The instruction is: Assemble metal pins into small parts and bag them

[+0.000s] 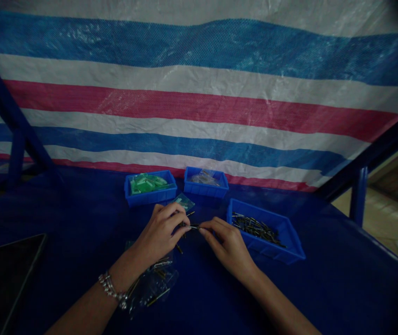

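Between my two hands is a thin dark rod with a pale metallic end (193, 226), pen-like, its exact kind too small to make out. My left hand (165, 228) pinches one end between thumb and fingers. The other end sits in the fingertips of my right hand (225, 239). Several similar thin rods (179, 249) lie under and beside my left hand. Clear plastic bags with rods inside (155, 284) rest below my left wrist. Just beyond my left fingers lies a small greenish packet (185, 202).
A blue bin of dark rods (291, 253) stands at the right. Farther back are a blue bin with green packets (151, 199) and a blue bin with clear bags (205, 190). A dark flat device (6, 279) lies left. Behind hangs a striped tarp (199, 107).
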The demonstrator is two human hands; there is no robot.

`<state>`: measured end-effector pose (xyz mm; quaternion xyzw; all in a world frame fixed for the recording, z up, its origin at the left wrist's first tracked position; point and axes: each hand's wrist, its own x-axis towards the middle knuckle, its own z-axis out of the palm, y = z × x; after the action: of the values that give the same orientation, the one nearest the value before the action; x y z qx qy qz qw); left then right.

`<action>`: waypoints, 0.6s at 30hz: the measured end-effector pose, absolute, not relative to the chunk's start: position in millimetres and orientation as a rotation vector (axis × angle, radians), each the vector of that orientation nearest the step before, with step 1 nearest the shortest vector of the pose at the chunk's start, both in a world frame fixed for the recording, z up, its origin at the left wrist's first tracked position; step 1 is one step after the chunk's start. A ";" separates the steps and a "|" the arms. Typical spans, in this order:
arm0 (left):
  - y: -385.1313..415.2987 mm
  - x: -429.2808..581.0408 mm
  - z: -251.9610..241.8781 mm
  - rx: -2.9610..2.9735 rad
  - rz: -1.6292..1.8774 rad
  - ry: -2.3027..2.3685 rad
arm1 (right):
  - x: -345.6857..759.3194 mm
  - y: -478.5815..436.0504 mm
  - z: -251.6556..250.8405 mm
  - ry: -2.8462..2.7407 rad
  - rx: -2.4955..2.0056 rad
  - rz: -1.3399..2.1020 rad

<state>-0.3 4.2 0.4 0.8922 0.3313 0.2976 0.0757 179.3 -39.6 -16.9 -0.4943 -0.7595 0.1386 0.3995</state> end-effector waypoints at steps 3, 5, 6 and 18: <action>4.5 0.2 0.0 2.667 0.869 1.007 | 179.0 -40.1 -16.3 -1.908 -1.256 0.345; 4.5 0.5 -0.3 2.667 0.864 1.010 | 178.8 -40.3 -16.4 -1.903 -1.257 0.338; 4.4 0.6 -0.3 2.667 0.865 1.007 | 178.7 -40.4 -16.6 -1.903 -1.257 0.336; 4.6 0.4 0.1 2.675 0.884 0.994 | 179.0 -40.3 -19.2 -1.920 -1.257 0.318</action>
<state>0.4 4.6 0.1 0.8926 0.3319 0.2952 0.0770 179.0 -40.3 -19.2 -0.4971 -0.7593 0.1258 0.4006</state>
